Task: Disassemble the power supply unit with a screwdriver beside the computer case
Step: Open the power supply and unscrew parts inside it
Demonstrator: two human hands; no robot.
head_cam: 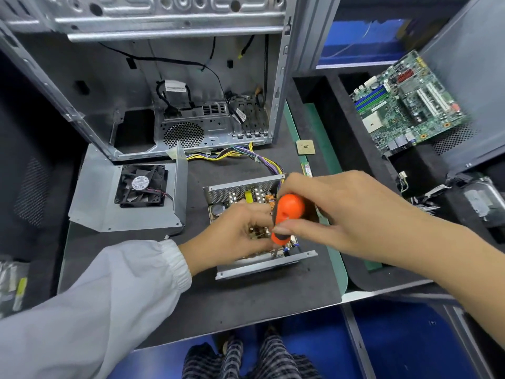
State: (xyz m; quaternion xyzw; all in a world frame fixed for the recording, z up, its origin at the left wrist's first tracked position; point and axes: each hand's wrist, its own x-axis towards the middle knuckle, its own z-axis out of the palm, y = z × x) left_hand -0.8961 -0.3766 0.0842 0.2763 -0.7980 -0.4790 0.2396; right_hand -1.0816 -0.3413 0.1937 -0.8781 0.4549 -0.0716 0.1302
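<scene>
The power supply unit (240, 188) lies open on the black mat, its circuit board and coils exposed between two perforated metal walls. An orange-handled screwdriver (288, 212) stands nearly upright over the board's right side. My right hand (347, 212) grips its handle from the right. My left hand (232, 233), in a white sleeve, reaches into the unit with fingers curled on the board beside the screwdriver shaft; what they hold is hidden. The unit's removed cover with a black fan (142, 186) lies to the left. A bundle of coloured wires (246, 155) runs from the unit toward the case.
The open computer case (169, 86) stands behind the unit. A CPU chip (305, 147) lies on the mat to the right. A motherboard (404, 105) leans in a black foam tray (341, 138) at the right. More parts sit at the far right.
</scene>
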